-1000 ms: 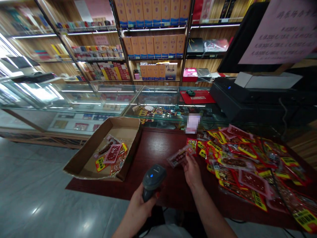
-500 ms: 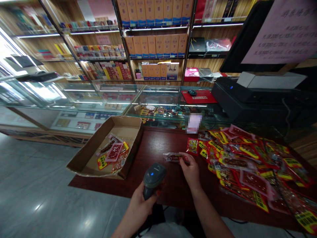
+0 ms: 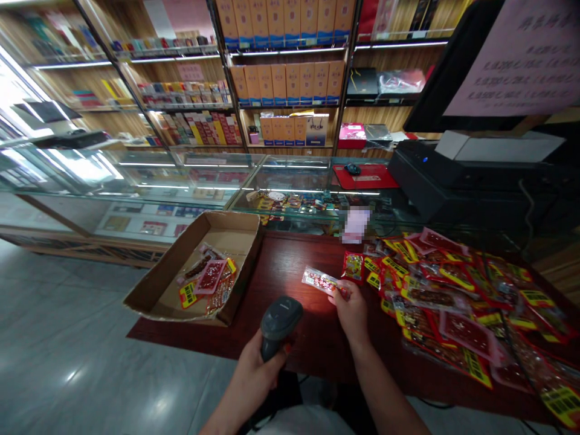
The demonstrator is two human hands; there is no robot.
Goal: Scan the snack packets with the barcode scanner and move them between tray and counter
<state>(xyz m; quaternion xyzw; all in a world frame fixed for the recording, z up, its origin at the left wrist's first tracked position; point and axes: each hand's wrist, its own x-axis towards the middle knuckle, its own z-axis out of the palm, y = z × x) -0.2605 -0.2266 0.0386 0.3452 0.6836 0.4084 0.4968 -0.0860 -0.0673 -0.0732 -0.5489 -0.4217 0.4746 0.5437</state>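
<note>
My left hand point(image 3: 256, 371) is wrapped around the handle of a dark grey barcode scanner point(image 3: 281, 317), whose head points away from me. Between the fingers of my right hand point(image 3: 351, 308) is one end of a narrow clear snack packet point(image 3: 318, 280) with red print and a white label. Reddish light falls on the packet and the table below it. Just beyond that hand a small red and yellow packet point(image 3: 353, 266) lies on the dark red table point(image 3: 281, 254). A large heap of red and yellow snack packets point(image 3: 435, 296) spreads to the right.
An open cardboard box point(image 3: 247, 254) with several packets inside stands on the left part of the table. Behind run glass display counters point(image 3: 190, 175). A red mouse pad point(image 3: 376, 177) and a monitor point(image 3: 421, 90) are at the back right.
The packet in my right hand has turned so its printed, labelled side shows. Reddish light now shines on it. The scanner's blue light no longer shows.
</note>
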